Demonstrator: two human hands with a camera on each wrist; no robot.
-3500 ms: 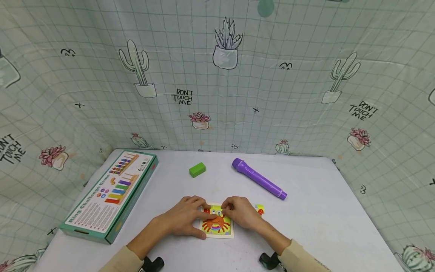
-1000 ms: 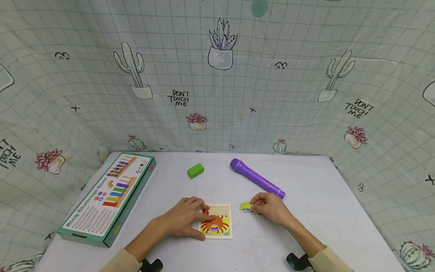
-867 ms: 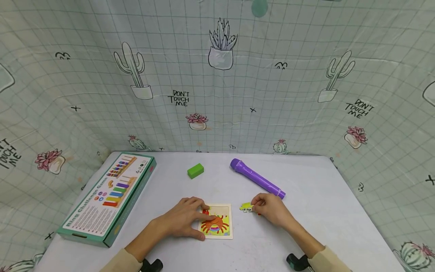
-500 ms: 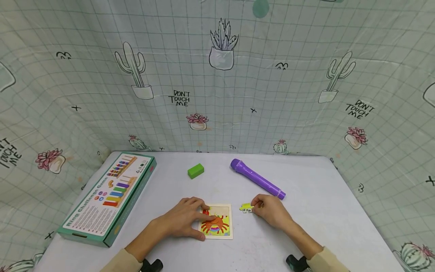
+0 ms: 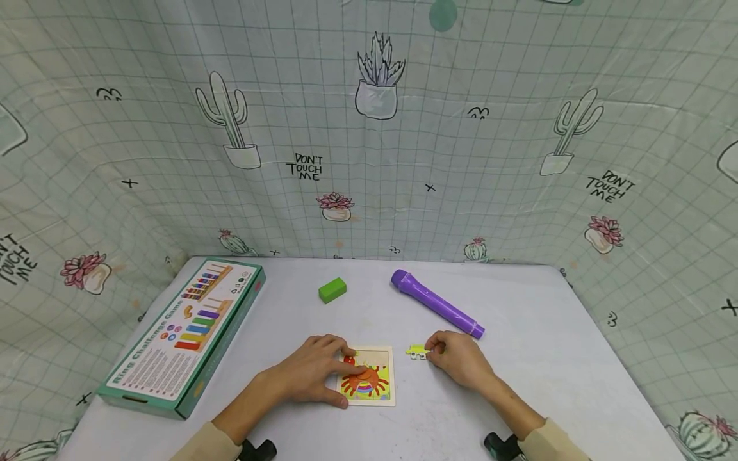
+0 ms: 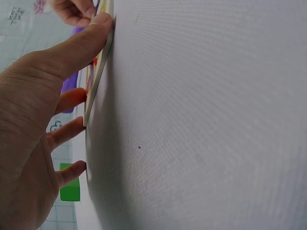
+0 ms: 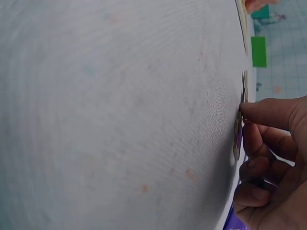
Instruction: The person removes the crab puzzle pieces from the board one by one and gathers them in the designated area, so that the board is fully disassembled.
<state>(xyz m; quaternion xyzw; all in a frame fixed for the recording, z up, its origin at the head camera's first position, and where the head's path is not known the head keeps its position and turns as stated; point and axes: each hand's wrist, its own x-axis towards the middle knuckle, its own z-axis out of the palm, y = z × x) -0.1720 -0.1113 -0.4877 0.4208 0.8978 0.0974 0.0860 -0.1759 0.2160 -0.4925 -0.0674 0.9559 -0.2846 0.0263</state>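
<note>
A square wooden crab puzzle (image 5: 375,383) lies flat on the table in the head view, with bare wood along its top right. My left hand (image 5: 314,371) rests on its left side. The thumb is at the near corner and one finger touches the crab's body. To the right, a yellow-green puzzle piece (image 5: 415,351) with eye shapes lies by the fingertips of my right hand (image 5: 458,357). In the right wrist view, the thumb and index finger pinch at a thin puzzle piece (image 7: 237,139), and a second piece (image 7: 245,84) lies alongside. Which piece is held is partly hidden.
A purple toy microphone (image 5: 438,303) lies behind my right hand. Farther back is a green block (image 5: 332,290). A long game box (image 5: 184,336) stands at the left side of the white table (image 5: 553,346); patterned cloth hangs behind.
My right hand has moved right from the puzzle with the yellow-green eye piece, which is now on the table. The red-marked piece has become hidden under that hand. My left hand stays in place.
</note>
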